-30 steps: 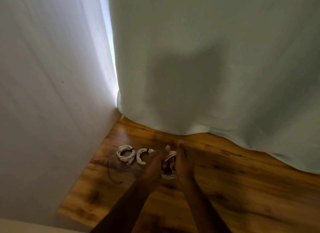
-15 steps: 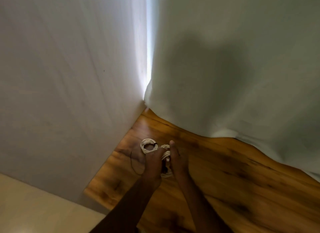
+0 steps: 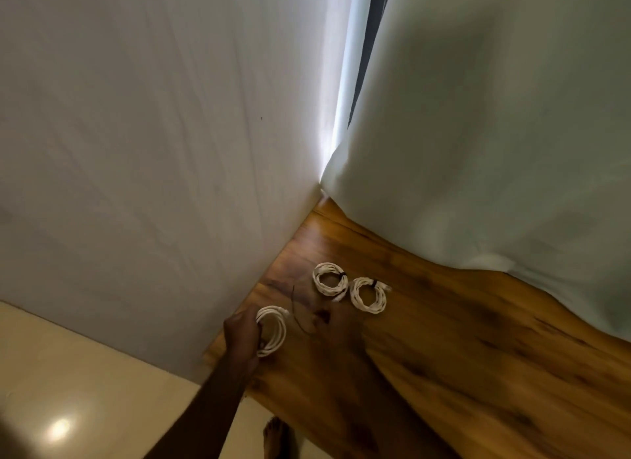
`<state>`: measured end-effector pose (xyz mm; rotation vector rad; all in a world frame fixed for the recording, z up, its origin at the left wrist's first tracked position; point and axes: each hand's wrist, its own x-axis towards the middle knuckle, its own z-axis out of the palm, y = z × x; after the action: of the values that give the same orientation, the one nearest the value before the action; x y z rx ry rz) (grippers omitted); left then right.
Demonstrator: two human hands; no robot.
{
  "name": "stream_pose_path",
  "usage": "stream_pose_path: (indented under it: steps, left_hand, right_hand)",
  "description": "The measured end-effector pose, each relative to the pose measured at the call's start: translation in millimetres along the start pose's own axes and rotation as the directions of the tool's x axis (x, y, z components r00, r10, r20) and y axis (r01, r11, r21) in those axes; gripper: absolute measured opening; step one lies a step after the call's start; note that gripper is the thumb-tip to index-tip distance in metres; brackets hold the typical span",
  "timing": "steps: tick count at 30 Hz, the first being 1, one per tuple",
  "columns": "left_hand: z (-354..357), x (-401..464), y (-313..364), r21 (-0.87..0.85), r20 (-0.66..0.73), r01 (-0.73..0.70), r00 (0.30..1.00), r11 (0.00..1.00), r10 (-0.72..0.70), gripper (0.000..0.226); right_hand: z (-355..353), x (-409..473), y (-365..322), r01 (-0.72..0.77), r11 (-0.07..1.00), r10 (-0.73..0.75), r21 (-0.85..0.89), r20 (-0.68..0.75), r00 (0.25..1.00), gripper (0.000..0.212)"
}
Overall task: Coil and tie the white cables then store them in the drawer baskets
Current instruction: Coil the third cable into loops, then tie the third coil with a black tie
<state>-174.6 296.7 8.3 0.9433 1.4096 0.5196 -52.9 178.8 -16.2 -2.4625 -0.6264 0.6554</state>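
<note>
Drawing apart after a second spent close together over one bundle: left hand (image 3: 242, 335) now off toward the table's near-left corner, fingers (image 3: 253, 327) curled round the third coil (image 3: 272, 330) and gripping it just above the wood; right hand (image 3: 329, 322) left behind near the middle, so smeared by motion that fingers apart or together cannot be told. Lying between the two hands, a loose black tie (image 3: 295, 310), thin and curved, apparently not yet wrapped round anything. Resting beyond it, untouched since a moment ago, the far tied coil (image 3: 330, 281) and the near tied coil (image 3: 368, 295), touching or nearly so, each with a dark band at its top. Judging from this: winding of the third coil done, binding still to come, probably with that black tie, and storing in the drawer baskets not begun, with no drawer or basket in view. Underneath, a table (image 3: 478, 373) of dark-streaked brown wood with a wavy far edge, set into a corner. To the left a plain white wall (image 3: 153, 151); behind, a pale curtain (image 3: 495, 134) hanging onto the wood, with a bright slit of daylight at the join. Below, a glossy cream floor (image 3: 68, 390) and a bare foot (image 3: 276, 434).
</note>
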Motion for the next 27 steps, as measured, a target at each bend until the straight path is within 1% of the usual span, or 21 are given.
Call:
stream_pose_path:
  steps: [3,5,8,9,12,13,14,15,16,17,18,19,20,21,22,24,27]
  left_hand:
    - [-5.4,11.2,-0.6,0.022,-0.017,0.008,1.0,1.0,-0.008,0.021]
    - [-6.4,17.9,0.0,0.021,-0.017,0.007,1.0,1.0,-0.007,0.02]
    - [-5.5,26.5,1.8,0.033,-0.009,0.003,1.0,0.999,-0.003,0.025]
    - [-5.0,29.5,2.2,0.037,-0.01,0.008,1.0,0.999,-0.008,0.026]
    - [-2.9,34.6,3.5,0.035,0.002,0.01,1.0,0.999,-0.01,0.027]
    - [-1.8,36.5,2.8,0.027,0.006,0.012,1.0,1.0,-0.012,0.025]
    - [-0.7,37.4,1.8,0.017,0.014,0.017,1.0,1.0,-0.017,0.024]
    - [0.3,37.6,0.5,0.013,0.026,0.022,0.999,1.0,-0.023,0.023]
    - [2.3,36.9,-0.5,0.011,0.04,0.021,0.999,1.0,-0.022,0.023]
    - [4.8,36.0,-2.1,0.018,0.053,0.019,0.998,1.0,-0.02,0.022]
    - [8.5,33.4,-3.3,0.027,0.064,0.016,0.998,1.0,-0.017,0.022]
    - [12.9,30.3,-4.3,0.036,0.076,0.013,0.997,0.999,-0.015,0.022]
    - [18.1,25.7,-4.9,0.046,0.089,0.007,0.996,0.999,-0.011,0.022]
    - [22.5,22.2,-6.1,0.057,0.108,0.002,0.994,0.998,-0.008,0.023]
    - [30.4,15.3,-7.0,0.074,0.138,-0.008,0.99,0.997,-0.003,0.024]
    - [40.1,11.3,-7.8,0.101,0.169,-0.031,0.985,0.994,0.014,0.027]
    - [61.5,-2.9,-7.6,0.188,0.26,-0.074,0.965,0.979,0.023,0.029]
  right_hand:
    - [15.1,-0.6,-7.5,0.016,0.98,-0.009,-0.199,0.034,0.999,0.024]
    - [25.6,0.7,-7.5,0.013,0.961,-0.001,-0.277,0.045,0.999,0.02]
    - [35.8,4.6,-4.3,-0.004,0.958,0.026,-0.285,0.075,0.997,0.018]
    - [37.8,6.0,-3.8,-0.001,0.954,0.022,-0.3,0.069,0.997,0.02]
    - [43.7,5.5,-4.2,0.037,0.909,-0.024,-0.415,0.035,0.999,0.026]
    - [46.7,4.7,-3.2,0.036,0.902,-0.024,-0.43,0.032,0.999,0.028]
    - [50.2,5.0,-0.2,0.019,0.913,-0.01,-0.408,0.024,1.0,0.032]
    - [52.1,5.6,2.5,-0.013,0.943,0.018,-0.333,0.012,1.0,0.036]
    - [51.8,6.9,5.7,-0.036,0.98,0.034,-0.195,-0.015,0.999,0.037]
    - [46.5,7.2,6.3,-0.05,0.999,0.05,-0.004,-0.032,0.998,0.032]
    - [38.8,6.1,7.0,-0.043,0.976,0.054,0.215,-0.046,0.997,0.025]
    - [28.5,3.0,5.5,-0.049,0.911,0.074,0.409,-0.046,0.996,0.021]
    - [18.7,-1.3,3.8,-0.058,0.826,0.094,0.561,-0.037,0.995,0.022]
    - [9.2,-5.5,1.9,-0.062,0.745,0.109,0.664,-0.029,0.994,0.023]
    - [-2.1,-9.8,2.8,-0.059,0.678,0.115,0.733,-0.027,0.993,0.023]
    - [-13.5,-14.6,1.1,-0.053,0.595,0.09,0.802,-0.001,0.996,0.02]
    - [-33.9,-22.8,6.4,-0.061,0.473,0.098,0.879,0.017,0.995,0.006]
